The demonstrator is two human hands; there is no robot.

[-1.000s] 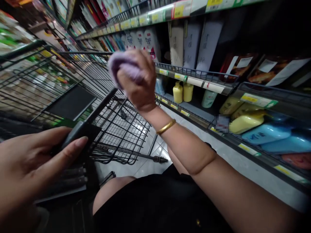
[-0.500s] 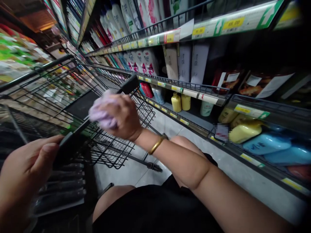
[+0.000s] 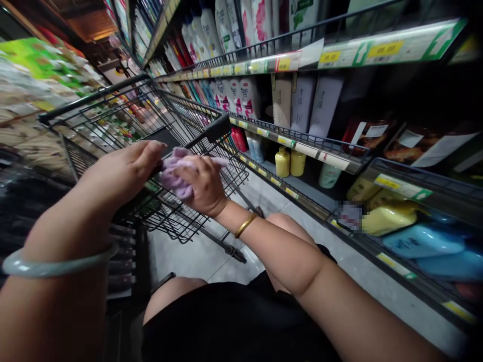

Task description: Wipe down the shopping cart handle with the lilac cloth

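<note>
A crumpled lilac cloth (image 3: 177,173) is bunched in my right hand (image 3: 206,183), whose fingers curl over it against the handle bar of a black wire shopping cart (image 3: 206,137). Close beside the cloth, on its left, my left hand (image 3: 126,168) is closed at the same handle, thumb on top; its other fingers are mostly hidden. A pale green bangle (image 3: 56,264) circles my left wrist, a gold one (image 3: 245,224) my right.
Shelves of bottles, tubes and boxes run along the right, with wire front rails (image 3: 328,143) and price labels. Yellow bottles (image 3: 282,162) and tilted blue bottles (image 3: 422,240) fill the low shelf. Packed goods (image 3: 49,70) line the left. My knees are just below the cart.
My left hand has moved up and right along the cart handle, close to the cloth. My right hand, still holding the cloth, has shifted slightly right. The view has turned a little left.
</note>
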